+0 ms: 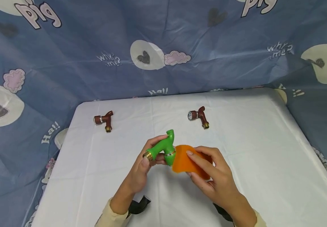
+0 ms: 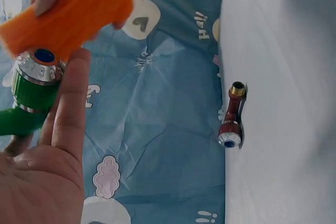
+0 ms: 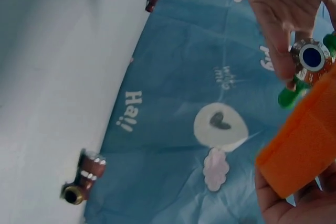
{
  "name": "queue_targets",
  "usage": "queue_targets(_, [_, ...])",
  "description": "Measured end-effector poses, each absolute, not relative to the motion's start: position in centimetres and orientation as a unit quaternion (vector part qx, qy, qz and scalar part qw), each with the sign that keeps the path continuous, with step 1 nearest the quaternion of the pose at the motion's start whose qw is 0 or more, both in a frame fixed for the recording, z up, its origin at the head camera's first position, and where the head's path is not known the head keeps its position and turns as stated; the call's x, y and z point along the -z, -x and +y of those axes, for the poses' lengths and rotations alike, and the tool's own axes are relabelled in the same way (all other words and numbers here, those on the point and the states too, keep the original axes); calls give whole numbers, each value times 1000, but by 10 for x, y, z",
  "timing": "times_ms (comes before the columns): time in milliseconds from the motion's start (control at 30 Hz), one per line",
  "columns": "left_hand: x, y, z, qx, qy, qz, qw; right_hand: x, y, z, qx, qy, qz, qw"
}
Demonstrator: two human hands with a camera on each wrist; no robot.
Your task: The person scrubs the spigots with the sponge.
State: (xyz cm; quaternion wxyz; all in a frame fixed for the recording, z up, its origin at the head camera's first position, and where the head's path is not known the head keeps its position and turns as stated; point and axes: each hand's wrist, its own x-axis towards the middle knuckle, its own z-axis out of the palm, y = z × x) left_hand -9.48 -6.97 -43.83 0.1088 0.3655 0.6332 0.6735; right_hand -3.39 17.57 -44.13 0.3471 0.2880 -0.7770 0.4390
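Note:
A green tap with a brass threaded end and a silver-ringed knob is held in my left hand, thumb near the brass end. In the left wrist view the knob's silver cap with its blue centre shows beside the straight fingers. My right hand pinches an orange cloth between thumb and fingers, and its edge overlaps the knob end of the tap. The right wrist view shows the cloth just below the cap; firm contact cannot be told.
Two brown taps lie on the white-covered table: one at the back left, another at the back right. A blue printed curtain rises behind the table and along its sides. Black straps sit at the wrists.

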Motion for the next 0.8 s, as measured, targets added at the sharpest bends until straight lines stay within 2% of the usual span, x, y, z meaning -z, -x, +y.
queue_targets(200, [438,98,-72,-703,-365,603,95,448,35,183,-436,-268,-785,350])
queue_targets(400, [439,98,-70,-716,-360,591,94,438,35,180,-456,-265,-769,362])
queue_targets(567, [439,95,-64,-729,-345,582,104,429,37,163,-413,-311,-759,395])
queue_targets(800, [437,92,-58,-750,-340,560,94,425,36,148,-312,-369,-781,396])
